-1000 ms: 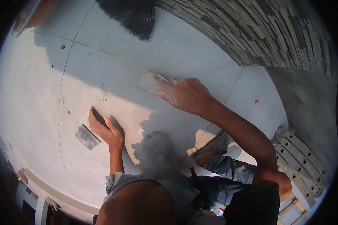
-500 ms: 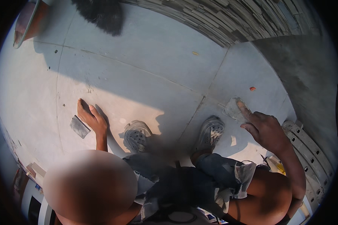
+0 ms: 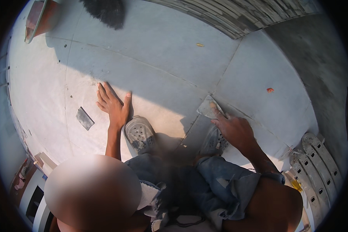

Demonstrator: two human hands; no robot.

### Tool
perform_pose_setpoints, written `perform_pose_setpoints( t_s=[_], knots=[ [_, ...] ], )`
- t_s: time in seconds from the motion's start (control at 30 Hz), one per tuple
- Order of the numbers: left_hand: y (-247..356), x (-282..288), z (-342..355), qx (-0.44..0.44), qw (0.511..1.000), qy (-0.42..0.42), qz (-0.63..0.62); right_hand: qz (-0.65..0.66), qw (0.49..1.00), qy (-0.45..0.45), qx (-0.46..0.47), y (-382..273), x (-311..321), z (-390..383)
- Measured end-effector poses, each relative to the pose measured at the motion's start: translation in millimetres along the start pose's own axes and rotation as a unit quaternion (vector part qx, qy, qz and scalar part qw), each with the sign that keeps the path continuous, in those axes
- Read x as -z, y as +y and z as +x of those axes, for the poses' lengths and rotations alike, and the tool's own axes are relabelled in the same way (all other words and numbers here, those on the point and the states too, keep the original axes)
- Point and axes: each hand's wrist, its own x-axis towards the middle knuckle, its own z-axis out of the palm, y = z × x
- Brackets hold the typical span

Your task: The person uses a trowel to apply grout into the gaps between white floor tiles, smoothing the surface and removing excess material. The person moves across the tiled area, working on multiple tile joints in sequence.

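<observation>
My left hand (image 3: 113,106) is open, its fingers spread against the sunlit tiled floor (image 3: 162,110), beside my left clog. It holds nothing. Left of it lies a small dark grey rectangular piece (image 3: 84,118), apart from the hand. My right hand (image 3: 236,130) is closed on a flat grey scraper (image 3: 208,108), its index finger stretched along the dusty face. The scraper's wide edge rests on the floor by a tile joint (image 3: 215,92); whatever part lies in my palm is hidden.
Both feet wear grey clogs (image 3: 140,133). A reddish bucket (image 3: 38,17) stands at far left near a dark furry shape (image 3: 106,13). Stacked stone strips (image 3: 251,15) line the far wall. A perforated grey panel (image 3: 317,170) stands at right. A red scrap (image 3: 270,90) lies on the floor.
My right hand has moved left with the scraper, from beyond my right clog to the tile joint. My left hand has shifted right and forward, and its fingers have spread.
</observation>
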Motion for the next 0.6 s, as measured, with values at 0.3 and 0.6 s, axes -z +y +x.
perform_pose_setpoints(
  t_s=[0.3, 0.6],
  knots=[
    [-15, 11, 9, -0.025, 0.991, -0.133, -0.002, -0.026, 0.999, -0.04, -0.015, 0, 5, 6],
    [-23, 10, 8, -0.041, 0.991, -0.129, 0.0, -0.035, 0.998, 0.044, 0.037, -4, 0, 34]
  ],
)
